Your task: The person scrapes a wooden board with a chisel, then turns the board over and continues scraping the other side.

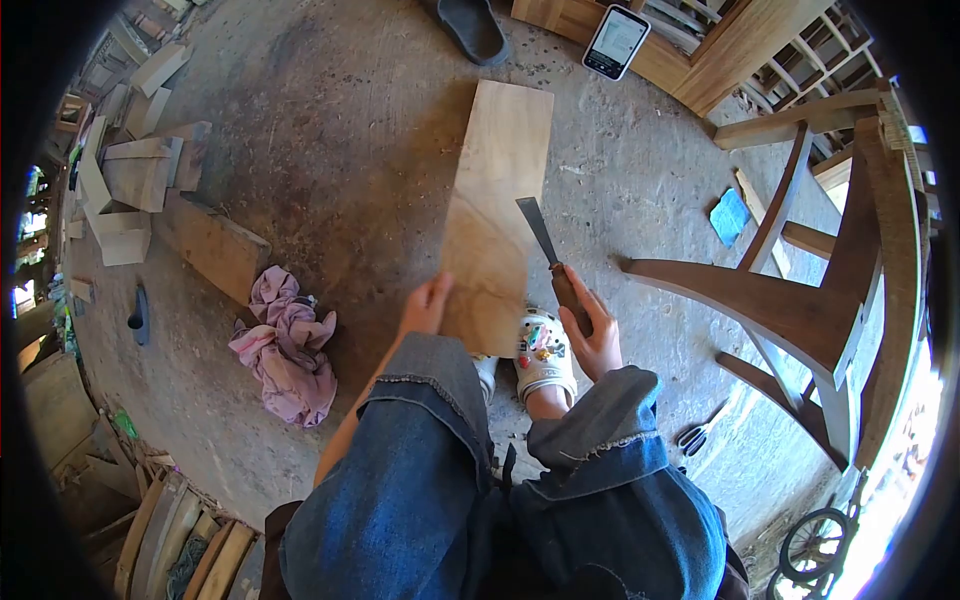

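Observation:
A long wooden board (490,215) with dark, wavy grain slants away from my feet. At its left edge, near the close end, my left hand (428,308) grips it, thumb and fingers at the rim. My right hand (592,328) is wrapped round the wooden handle of a chisel (541,235). The chisel's dark flat blade points up and to the left, its tip overlapping the board's right edge in this view. Just below the board's near end sits a white clog with colourful charms (543,345) on my foot.
A crumpled pink cloth (285,350) and wood offcuts (130,185) lie to the left. Curved wooden furniture parts (740,300) stand on the right, close to scissors (703,430) and a blue sheet (729,217). At the top are a phone (616,43) and a dark sandal (472,32).

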`<state>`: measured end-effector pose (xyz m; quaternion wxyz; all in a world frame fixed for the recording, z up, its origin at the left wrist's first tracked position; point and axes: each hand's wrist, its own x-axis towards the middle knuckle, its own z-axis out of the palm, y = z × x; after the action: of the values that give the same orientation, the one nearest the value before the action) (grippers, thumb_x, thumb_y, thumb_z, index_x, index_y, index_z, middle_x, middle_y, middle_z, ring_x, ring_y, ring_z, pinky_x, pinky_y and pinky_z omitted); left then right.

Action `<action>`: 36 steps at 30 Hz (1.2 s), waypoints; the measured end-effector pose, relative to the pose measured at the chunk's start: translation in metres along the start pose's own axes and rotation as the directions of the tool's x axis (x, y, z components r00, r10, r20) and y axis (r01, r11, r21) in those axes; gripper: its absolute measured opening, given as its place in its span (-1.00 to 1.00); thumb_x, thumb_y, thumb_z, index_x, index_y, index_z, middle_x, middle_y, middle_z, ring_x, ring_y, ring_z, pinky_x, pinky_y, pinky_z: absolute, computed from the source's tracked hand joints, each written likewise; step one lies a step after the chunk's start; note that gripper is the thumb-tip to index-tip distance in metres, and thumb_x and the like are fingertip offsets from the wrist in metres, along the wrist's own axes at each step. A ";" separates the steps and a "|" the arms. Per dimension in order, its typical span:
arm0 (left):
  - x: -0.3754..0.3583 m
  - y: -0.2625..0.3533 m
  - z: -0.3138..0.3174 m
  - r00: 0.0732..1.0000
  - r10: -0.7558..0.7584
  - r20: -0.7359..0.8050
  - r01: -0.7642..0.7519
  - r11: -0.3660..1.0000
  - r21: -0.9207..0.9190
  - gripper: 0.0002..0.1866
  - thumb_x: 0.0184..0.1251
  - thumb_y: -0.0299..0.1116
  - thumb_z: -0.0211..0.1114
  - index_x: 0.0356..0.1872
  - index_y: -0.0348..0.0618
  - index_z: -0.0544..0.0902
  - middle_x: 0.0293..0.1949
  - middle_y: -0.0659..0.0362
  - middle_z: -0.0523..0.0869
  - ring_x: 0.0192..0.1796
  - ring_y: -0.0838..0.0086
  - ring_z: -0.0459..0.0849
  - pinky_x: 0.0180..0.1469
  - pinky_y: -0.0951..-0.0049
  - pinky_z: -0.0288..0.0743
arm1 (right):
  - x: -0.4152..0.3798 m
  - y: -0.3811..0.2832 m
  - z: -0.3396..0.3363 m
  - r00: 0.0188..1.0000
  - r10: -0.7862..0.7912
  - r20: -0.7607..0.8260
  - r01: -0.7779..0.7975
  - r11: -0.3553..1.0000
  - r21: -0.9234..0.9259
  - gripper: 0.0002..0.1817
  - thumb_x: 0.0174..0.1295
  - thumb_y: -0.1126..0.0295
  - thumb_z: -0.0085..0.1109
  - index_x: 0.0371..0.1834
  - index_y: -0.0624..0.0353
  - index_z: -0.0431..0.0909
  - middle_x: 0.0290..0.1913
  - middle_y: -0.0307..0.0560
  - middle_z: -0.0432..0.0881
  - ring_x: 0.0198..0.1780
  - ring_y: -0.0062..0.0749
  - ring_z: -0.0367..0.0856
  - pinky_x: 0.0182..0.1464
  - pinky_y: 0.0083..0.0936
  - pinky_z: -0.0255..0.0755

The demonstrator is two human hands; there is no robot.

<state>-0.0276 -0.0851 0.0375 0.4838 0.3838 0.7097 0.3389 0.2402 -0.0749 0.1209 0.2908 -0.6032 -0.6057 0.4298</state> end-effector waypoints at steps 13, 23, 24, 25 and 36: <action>-0.045 0.005 0.072 0.832 -0.018 0.555 0.120 0.982 -0.149 -0.55 0.45 -0.13 0.25 0.07 -0.38 0.53 -0.23 0.11 0.73 -0.29 0.57 0.71 -0.30 0.59 0.58 | 0.004 0.012 0.017 0.990 -0.078 -0.115 0.053 0.977 -0.204 -0.41 0.24 0.46 0.15 0.40 -0.07 0.39 -0.07 0.12 0.62 -0.08 0.11 0.67 -0.08 -0.18 0.57; -0.039 0.017 0.066 0.788 -0.168 0.593 0.290 0.950 -0.117 -0.51 0.38 -0.09 0.31 0.01 -0.40 0.56 -0.30 0.13 0.73 -0.35 0.54 0.72 -0.39 0.58 0.57 | -0.015 0.004 0.005 0.993 0.051 -0.108 -0.092 0.905 -0.416 -0.47 0.29 0.34 0.15 0.37 -0.15 0.43 -0.42 0.00 0.63 -0.45 -0.03 0.68 -0.39 -0.17 0.57; -0.039 0.022 0.064 0.800 -0.158 0.578 0.203 0.979 -0.012 -0.52 0.38 -0.07 0.31 -0.06 -0.40 0.58 -0.37 0.15 0.71 -0.38 0.56 0.70 -0.43 0.57 0.53 | -0.016 0.004 0.004 0.992 0.055 -0.114 -0.102 0.884 -0.456 -0.48 0.30 0.31 0.15 0.37 -0.16 0.44 -0.46 -0.02 0.62 -0.50 -0.04 0.66 -0.42 -0.16 0.55; -0.039 0.027 0.063 0.811 -0.147 0.566 0.113 0.989 0.095 -0.52 0.38 -0.05 0.30 -0.12 -0.41 0.60 -0.44 0.16 0.69 -0.42 0.58 0.67 -0.47 0.57 0.50 | -0.016 0.004 0.005 0.992 0.057 -0.113 -0.103 0.884 -0.456 -0.48 0.30 0.31 0.15 0.37 -0.16 0.44 -0.46 -0.02 0.62 -0.50 -0.04 0.66 -0.42 -0.16 0.55; -0.035 0.021 0.063 0.792 -0.180 0.583 0.171 0.983 0.070 -0.46 0.40 -0.03 0.28 0.02 -0.43 0.55 -0.39 0.09 0.73 -0.42 0.48 0.72 -0.42 0.51 0.58 | -0.015 0.012 0.013 0.988 -0.052 -0.143 -0.018 0.894 -0.448 -0.49 0.32 0.32 0.13 0.38 -0.16 0.43 -0.47 0.01 0.60 -0.53 -0.04 0.63 -0.40 -0.21 0.57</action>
<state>0.0451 -0.0983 0.0509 0.7060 0.4053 0.5603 0.1529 0.2358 -0.0926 0.1070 0.1930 -0.6794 -0.6698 0.2293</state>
